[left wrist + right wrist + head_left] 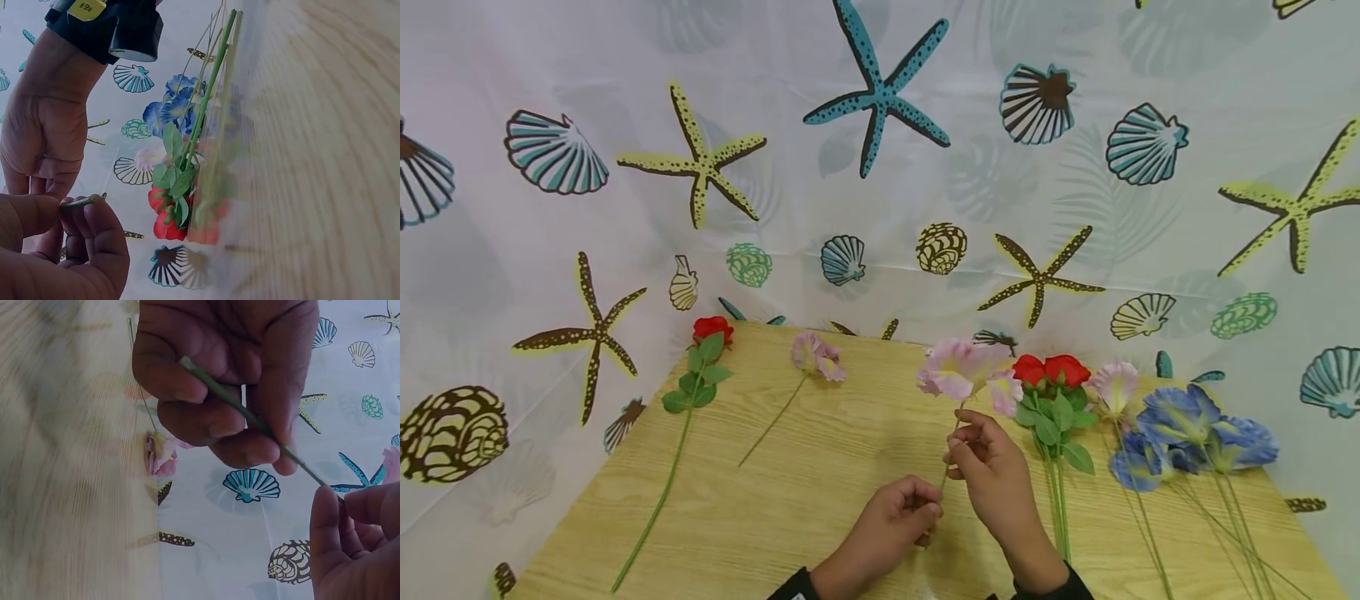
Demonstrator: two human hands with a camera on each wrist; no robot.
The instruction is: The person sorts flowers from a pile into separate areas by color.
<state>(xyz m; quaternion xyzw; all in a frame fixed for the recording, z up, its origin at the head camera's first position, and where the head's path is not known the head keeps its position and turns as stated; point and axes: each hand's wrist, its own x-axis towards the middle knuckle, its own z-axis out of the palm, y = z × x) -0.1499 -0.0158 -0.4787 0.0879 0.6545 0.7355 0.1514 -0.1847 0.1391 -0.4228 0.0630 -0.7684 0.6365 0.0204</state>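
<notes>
Both hands hold one artificial pink flower (964, 367) upright over the table's middle. My right hand (998, 477) pinches its thin green stem just under the bloom, thumb against fingertips. Lower down, my left hand (891, 521) grips the same stem near its bottom end. In the right wrist view the stem (240, 409) runs slantwise across the left fingers to the right fingertips, its cut end showing. The left wrist view shows that cut end (80, 202) poking out between the left thumb and fingers. Red roses (1051, 371) with green leaves lie just right of my right hand.
On the wooden table (820, 492), a red rose (712, 327) and a pink flower (817, 357) lie apart at the left. Another pink flower (1114, 387) and several blue flowers (1195, 433) lie at the right. A shell-and-starfish patterned cloth (895, 200) hangs behind.
</notes>
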